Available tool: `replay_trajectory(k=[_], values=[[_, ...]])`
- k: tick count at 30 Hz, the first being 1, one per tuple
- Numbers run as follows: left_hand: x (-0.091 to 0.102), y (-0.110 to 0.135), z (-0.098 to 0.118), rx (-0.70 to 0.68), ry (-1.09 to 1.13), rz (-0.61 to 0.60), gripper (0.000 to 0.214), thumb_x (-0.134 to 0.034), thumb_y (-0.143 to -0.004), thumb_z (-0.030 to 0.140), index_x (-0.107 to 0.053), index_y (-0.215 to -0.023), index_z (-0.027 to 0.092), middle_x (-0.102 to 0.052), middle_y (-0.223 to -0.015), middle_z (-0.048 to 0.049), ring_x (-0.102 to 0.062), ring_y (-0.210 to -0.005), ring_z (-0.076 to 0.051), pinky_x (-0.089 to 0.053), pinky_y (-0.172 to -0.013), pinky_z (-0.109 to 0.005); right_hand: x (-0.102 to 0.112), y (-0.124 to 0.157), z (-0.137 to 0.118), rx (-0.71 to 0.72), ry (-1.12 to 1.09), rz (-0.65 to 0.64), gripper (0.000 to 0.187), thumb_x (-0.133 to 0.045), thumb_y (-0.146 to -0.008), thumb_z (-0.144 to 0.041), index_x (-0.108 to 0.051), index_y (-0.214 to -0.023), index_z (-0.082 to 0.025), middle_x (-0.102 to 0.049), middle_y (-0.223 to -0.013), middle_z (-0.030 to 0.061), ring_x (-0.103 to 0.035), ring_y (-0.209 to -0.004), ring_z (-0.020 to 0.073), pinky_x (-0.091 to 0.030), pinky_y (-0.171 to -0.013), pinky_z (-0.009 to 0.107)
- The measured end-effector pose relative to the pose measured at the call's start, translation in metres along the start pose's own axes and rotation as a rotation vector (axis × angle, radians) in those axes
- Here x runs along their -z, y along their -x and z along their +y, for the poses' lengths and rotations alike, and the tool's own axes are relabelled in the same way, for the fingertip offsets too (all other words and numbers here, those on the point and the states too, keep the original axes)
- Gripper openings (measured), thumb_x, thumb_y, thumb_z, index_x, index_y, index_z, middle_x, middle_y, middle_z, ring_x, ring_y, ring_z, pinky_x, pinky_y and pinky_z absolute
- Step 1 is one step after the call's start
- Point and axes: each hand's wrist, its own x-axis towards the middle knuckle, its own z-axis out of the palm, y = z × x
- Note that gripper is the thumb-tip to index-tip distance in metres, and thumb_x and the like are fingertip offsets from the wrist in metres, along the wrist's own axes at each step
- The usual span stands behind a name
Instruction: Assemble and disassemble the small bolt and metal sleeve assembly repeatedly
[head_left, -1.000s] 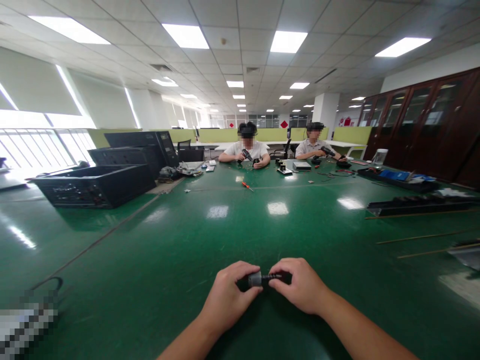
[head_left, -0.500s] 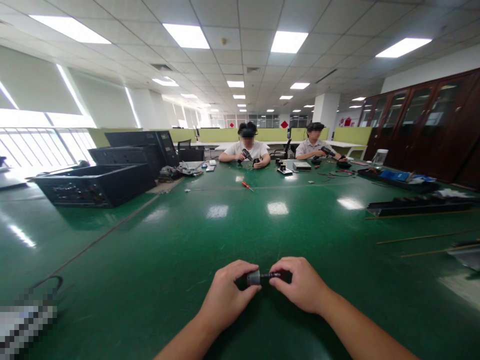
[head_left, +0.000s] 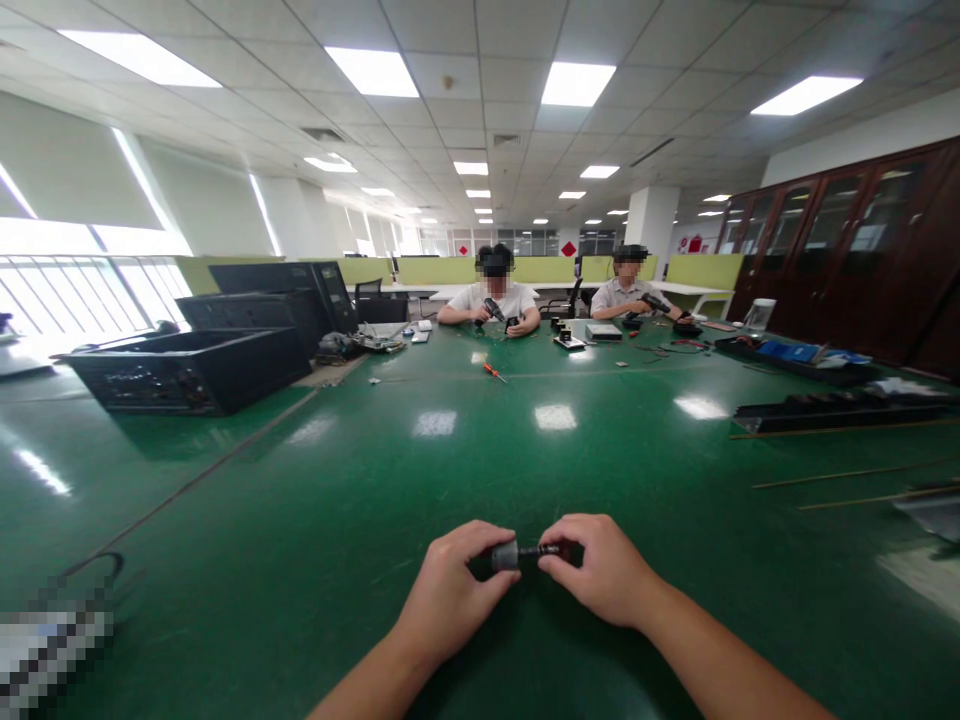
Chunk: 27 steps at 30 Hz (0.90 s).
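Near the front of the green tabletop, my two hands face each other. My left hand pinches a short grey cylinder with a dark part behind it, thumb below and fingers above. A thin dark rod-like piece with pale markings runs from the cylinder to my right hand, whose thumb and forefinger close on it. The two pieces lie in one line and appear to meet. Fingers hide their outer ends, and the exact kind of each piece cannot be made out.
Across the table sit two people, each holding a dark drill-like tool. An orange screwdriver lies mid-table. Black computer cases stand at left; black trays with parts and thin rods lie at right. A blurred object sits lower left.
The grey cylinder has shifted very slightly to the left in my left hand. Otherwise both hands keep nearly the same place and grip.
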Motion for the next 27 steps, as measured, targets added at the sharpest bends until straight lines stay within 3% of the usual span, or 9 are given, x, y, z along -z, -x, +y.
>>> replay_trajectory(k=[27], values=[[0.0027,-0.0002,-0.0039,-0.017,-0.018,0.011,0.029,-0.076,-0.072,0.012,-0.073,-0.097,0.024,-0.074,-0.091,-0.0001,-0.069,-0.085,-0.019,-0.053,-0.08,-0.03,0.0021,0.0003,-0.0011,-0.019,0.015,-0.011,0.008,-0.068,-0.082,-0.023,-0.074,-0.087,-0.022,-0.07,-0.077,0.0002,-0.062,-0.071,0.0164,-0.043,-0.069,0.027]])
